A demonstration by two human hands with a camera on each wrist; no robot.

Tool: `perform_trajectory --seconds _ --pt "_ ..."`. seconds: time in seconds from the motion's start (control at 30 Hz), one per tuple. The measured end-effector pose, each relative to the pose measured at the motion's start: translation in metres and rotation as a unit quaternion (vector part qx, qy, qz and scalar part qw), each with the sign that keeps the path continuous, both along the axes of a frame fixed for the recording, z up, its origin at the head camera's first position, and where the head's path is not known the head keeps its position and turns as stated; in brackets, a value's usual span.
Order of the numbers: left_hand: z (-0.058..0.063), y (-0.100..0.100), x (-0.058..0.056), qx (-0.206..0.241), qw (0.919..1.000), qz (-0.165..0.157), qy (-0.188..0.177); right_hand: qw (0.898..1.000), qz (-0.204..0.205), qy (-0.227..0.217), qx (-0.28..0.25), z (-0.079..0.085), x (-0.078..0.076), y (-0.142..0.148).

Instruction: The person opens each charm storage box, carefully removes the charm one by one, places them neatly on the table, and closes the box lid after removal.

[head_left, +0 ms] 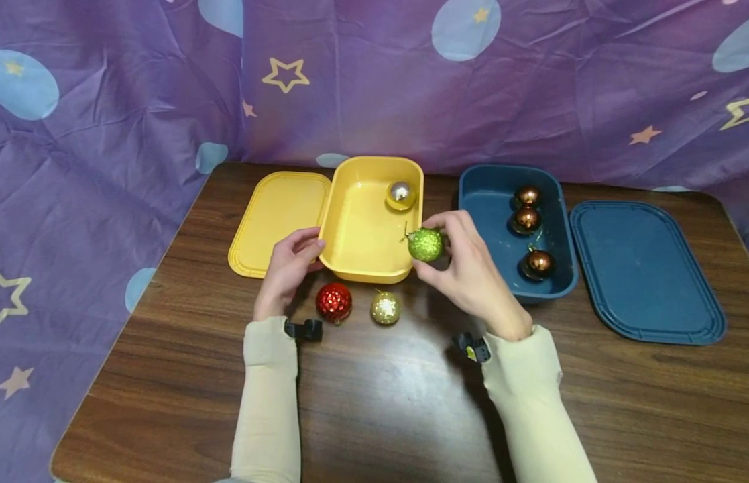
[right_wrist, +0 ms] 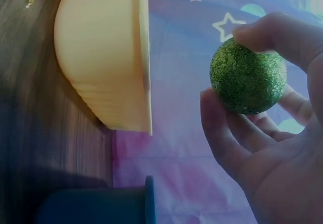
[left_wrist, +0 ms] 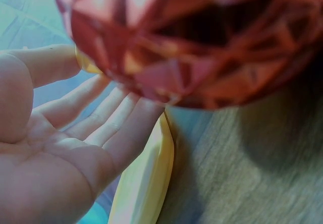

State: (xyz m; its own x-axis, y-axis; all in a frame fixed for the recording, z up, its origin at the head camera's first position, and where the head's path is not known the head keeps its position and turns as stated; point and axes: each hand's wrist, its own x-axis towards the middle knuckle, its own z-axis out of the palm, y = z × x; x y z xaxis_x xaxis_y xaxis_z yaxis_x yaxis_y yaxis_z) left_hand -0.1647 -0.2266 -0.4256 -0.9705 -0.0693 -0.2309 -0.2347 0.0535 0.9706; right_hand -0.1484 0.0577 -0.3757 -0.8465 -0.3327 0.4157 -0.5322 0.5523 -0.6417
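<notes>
My right hand [head_left: 471,261] pinches a glittery green Christmas bauble [head_left: 425,245] between thumb and fingertips, beside the right wall of the yellow box [head_left: 374,275]. In the right wrist view the green bauble [right_wrist: 247,75] shows clear of any surface. My left hand [head_left: 287,265] holds the yellow box at its near left corner, thumb at the rim. A silver bauble [head_left: 401,193] lies inside that box toward its far right. In front of it, a red faceted bauble [head_left: 334,303] and a gold glitter bauble [head_left: 385,308] rest on the table. The red bauble [left_wrist: 192,42] partly hides my left fingers [left_wrist: 98,115] in the left wrist view.
A blue box [head_left: 491,221] stands to the right, with three brown shiny baubles [head_left: 538,264] along its right side. Its blue lid [head_left: 648,272] lies right of it. The yellow lid [head_left: 277,215] lies left of the yellow box. A purple curtain [head_left: 374,87] hangs behind the wooden table [head_left: 386,402].
</notes>
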Motion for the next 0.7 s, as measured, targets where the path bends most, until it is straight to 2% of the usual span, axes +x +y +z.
perform_trajectory --seconds 0.2,0.47,0.7 --pt "0.0 0.0 0.0 -0.001 1.0 0.002 0.002 1.0 0.003 -0.006 -0.006 -0.001 0.008 0.006" --pt "0.0 0.0 0.0 -0.002 1.0 0.002 -0.001 1.0 0.01 0.022 0.015 -0.003 0.015 0.01" --pt "-0.001 0.001 -0.001 0.001 1.0 0.004 -0.002 0.999 0.016 0.025 0.022 -0.005 0.021 0.013"
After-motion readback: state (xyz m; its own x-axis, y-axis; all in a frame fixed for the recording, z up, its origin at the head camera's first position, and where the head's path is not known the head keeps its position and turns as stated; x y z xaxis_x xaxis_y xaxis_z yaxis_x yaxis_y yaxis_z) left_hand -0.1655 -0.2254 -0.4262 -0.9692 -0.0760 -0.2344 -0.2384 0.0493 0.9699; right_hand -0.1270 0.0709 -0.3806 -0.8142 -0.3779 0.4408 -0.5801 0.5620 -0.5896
